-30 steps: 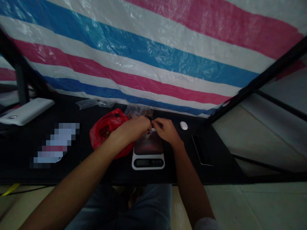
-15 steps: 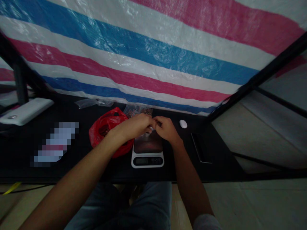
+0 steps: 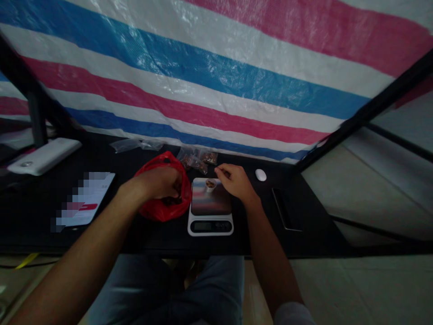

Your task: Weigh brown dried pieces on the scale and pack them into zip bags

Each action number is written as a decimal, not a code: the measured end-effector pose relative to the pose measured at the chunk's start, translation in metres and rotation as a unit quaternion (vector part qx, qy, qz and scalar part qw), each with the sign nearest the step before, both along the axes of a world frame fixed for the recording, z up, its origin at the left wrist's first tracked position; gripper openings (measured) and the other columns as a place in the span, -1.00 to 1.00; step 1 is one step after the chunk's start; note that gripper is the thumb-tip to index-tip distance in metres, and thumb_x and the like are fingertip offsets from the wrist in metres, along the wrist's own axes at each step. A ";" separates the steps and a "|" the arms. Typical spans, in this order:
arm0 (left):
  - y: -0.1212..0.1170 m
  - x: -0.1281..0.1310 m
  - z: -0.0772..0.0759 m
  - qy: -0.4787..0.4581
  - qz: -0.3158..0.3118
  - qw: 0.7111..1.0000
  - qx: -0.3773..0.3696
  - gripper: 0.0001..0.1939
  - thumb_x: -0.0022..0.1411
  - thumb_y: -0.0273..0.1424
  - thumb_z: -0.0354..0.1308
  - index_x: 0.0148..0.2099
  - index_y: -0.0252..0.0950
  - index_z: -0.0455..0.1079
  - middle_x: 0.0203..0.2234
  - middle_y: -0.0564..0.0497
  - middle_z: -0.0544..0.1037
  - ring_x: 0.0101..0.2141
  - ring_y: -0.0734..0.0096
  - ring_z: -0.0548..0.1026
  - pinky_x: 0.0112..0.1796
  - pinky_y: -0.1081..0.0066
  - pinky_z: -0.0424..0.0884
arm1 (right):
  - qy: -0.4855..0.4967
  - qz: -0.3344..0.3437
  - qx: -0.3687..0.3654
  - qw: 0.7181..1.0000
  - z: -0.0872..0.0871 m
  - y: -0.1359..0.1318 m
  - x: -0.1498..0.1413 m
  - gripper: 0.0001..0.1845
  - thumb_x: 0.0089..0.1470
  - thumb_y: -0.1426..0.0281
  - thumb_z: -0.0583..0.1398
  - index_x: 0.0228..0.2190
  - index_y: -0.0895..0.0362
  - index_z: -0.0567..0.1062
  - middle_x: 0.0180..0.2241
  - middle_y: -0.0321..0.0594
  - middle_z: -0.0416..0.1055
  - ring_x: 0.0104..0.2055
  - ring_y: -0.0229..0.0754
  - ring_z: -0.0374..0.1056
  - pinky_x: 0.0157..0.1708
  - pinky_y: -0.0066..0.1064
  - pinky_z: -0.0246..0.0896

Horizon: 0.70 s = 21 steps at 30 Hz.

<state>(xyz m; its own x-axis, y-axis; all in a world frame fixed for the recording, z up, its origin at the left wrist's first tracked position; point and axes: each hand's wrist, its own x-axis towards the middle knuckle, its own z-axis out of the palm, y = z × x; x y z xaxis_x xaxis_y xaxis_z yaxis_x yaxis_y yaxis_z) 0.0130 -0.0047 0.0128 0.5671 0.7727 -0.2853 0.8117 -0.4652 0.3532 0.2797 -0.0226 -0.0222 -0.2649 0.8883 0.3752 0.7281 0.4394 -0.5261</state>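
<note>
My left hand [image 3: 162, 181] reaches down into a red plastic bag [image 3: 185, 198] that holds small dark brown pieces. Its fingertips are hidden among the pieces. To the right of the bag lies a kitchen scale [image 3: 211, 203] with a metal plate and a dark display. A small white cup [image 3: 210, 187] with brown bits in it stands on the plate. My right hand [image 3: 233, 178] is at the scale's far right corner, thumb and fingers pinched together. Whether anything sits in that pinch is too small to tell.
Small clear bags of brown pieces [image 3: 199, 162] lie behind the scale, with flat clear bags [image 3: 135, 144] farther left. A white mouse [image 3: 260, 175] and a dark phone [image 3: 286, 210] lie right; a lit phone [image 3: 96, 198] and a white device [image 3: 47, 155] lie left.
My left hand has moved left from above the scale into the red bag. The white cup and small clear bags show more fully. My right hand stays near the scale's corner.
</note>
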 end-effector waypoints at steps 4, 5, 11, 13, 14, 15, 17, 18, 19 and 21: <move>-0.007 -0.001 -0.017 -0.008 -0.021 1.000 0.002 -0.65 0.07 -0.53 0.30 -0.05 -0.31 0.59 -0.14 -0.13 0.69 -0.21 0.17 0.63 -0.30 0.41 0.43 | 0.002 0.004 -0.011 1.000 -0.002 0.001 -0.002 -0.73 0.32 0.34 0.17 -0.39 0.12 0.59 -0.47 -0.26 0.50 -0.42 -0.23 0.35 -0.37 -0.39 0.07; -0.008 0.000 -0.020 -0.016 -0.028 0.999 0.007 -0.64 0.09 -0.54 0.28 -0.03 -0.30 0.59 -0.10 -0.14 0.68 -0.17 0.16 0.63 -0.25 0.40 0.44 | 0.003 0.004 -0.012 1.000 -0.003 0.001 -0.002 -0.73 0.32 0.34 0.17 -0.39 0.12 0.59 -0.47 -0.26 0.49 -0.43 -0.23 0.34 -0.38 -0.40 0.07; 0.001 -0.007 -0.031 -0.040 -0.048 0.998 -0.013 -0.76 0.21 -0.53 0.19 -0.12 -0.27 0.62 -0.20 -0.08 0.71 -0.21 0.23 0.65 -0.21 0.42 0.44 | 0.008 0.000 -0.014 1.000 -0.004 0.002 -0.001 -0.74 0.32 0.36 0.18 -0.38 0.14 0.60 -0.46 -0.26 0.51 -0.43 -0.24 0.34 -0.38 -0.40 0.05; 0.005 -0.012 -0.033 -0.049 -0.052 0.997 -0.019 -0.74 0.22 -0.55 0.15 -0.14 -0.26 0.63 -0.25 -0.07 0.72 -0.26 0.26 0.65 -0.25 0.43 0.44 | 0.011 0.001 -0.016 1.000 -0.004 0.001 -0.001 -0.74 0.32 0.36 0.18 -0.38 0.14 0.60 -0.45 -0.26 0.52 -0.43 -0.24 0.34 -0.38 -0.40 0.04; 0.007 -0.014 -0.033 -0.054 -0.053 0.997 -0.017 -0.74 0.22 -0.56 0.15 -0.15 -0.25 0.64 -0.25 -0.06 0.72 -0.28 0.27 0.65 -0.26 0.43 0.45 | 0.012 0.001 -0.017 1.000 -0.004 0.001 -0.001 -0.74 0.32 0.37 0.18 -0.38 0.14 0.60 -0.46 -0.26 0.52 -0.43 -0.24 0.34 -0.39 -0.40 0.04; 0.008 -0.016 -0.031 -0.059 -0.051 0.997 -0.008 -0.74 0.22 -0.56 0.16 -0.16 -0.25 0.65 -0.25 -0.06 0.73 -0.27 0.26 0.65 -0.25 0.43 0.45 | 0.012 0.000 -0.016 1.000 -0.003 0.001 -0.001 -0.74 0.32 0.37 0.18 -0.39 0.14 0.60 -0.46 -0.26 0.51 -0.44 -0.25 0.33 -0.39 -0.40 0.03; 0.011 -0.019 -0.025 -0.062 -0.047 0.997 0.016 -0.76 0.21 -0.55 0.20 -0.17 -0.23 0.66 -0.22 -0.05 0.73 -0.24 0.25 0.65 -0.22 0.43 0.45 | 0.006 -0.002 -0.011 1.000 -0.004 0.002 -0.001 -0.73 0.32 0.37 0.18 -0.40 0.14 0.59 -0.48 -0.27 0.49 -0.45 -0.25 0.32 -0.39 -0.40 0.02; 0.012 -0.019 -0.020 -0.063 -0.047 0.997 0.027 -0.76 0.21 -0.54 0.21 -0.17 -0.23 0.67 -0.21 -0.04 0.73 -0.24 0.25 0.65 -0.21 0.43 0.45 | 0.004 -0.003 -0.009 1.000 -0.004 0.002 0.000 -0.73 0.32 0.37 0.18 -0.40 0.15 0.59 -0.49 -0.28 0.48 -0.45 -0.26 0.31 -0.40 -0.40 0.02; 0.012 -0.018 -0.014 -0.063 -0.048 0.996 0.033 -0.77 0.22 -0.54 0.21 -0.16 -0.23 0.67 -0.21 -0.03 0.73 -0.24 0.26 0.65 -0.21 0.43 0.45 | 0.004 -0.004 -0.008 1.000 -0.004 0.002 0.000 -0.73 0.32 0.37 0.18 -0.40 0.15 0.59 -0.49 -0.28 0.47 -0.45 -0.26 0.31 -0.40 -0.40 0.01; 0.013 -0.013 -0.001 -0.069 -0.054 0.995 0.041 -0.77 0.25 -0.53 0.21 -0.14 -0.25 0.67 -0.23 -0.01 0.74 -0.26 0.27 0.64 -0.21 0.44 0.44 | 0.007 -0.004 -0.006 1.000 -0.004 0.003 0.001 -0.73 0.32 0.37 0.18 -0.40 0.15 0.59 -0.49 -0.27 0.48 -0.45 -0.26 0.31 -0.40 -0.40 0.02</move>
<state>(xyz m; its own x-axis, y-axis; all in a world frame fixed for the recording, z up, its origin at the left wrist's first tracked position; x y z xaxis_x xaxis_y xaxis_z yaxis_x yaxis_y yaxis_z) -0.0001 0.0083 0.0120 0.6774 0.7224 -0.1384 0.7019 -0.5787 0.4153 0.2807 -0.0199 -0.0264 -0.2533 0.8948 0.3677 0.7236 0.4275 -0.5418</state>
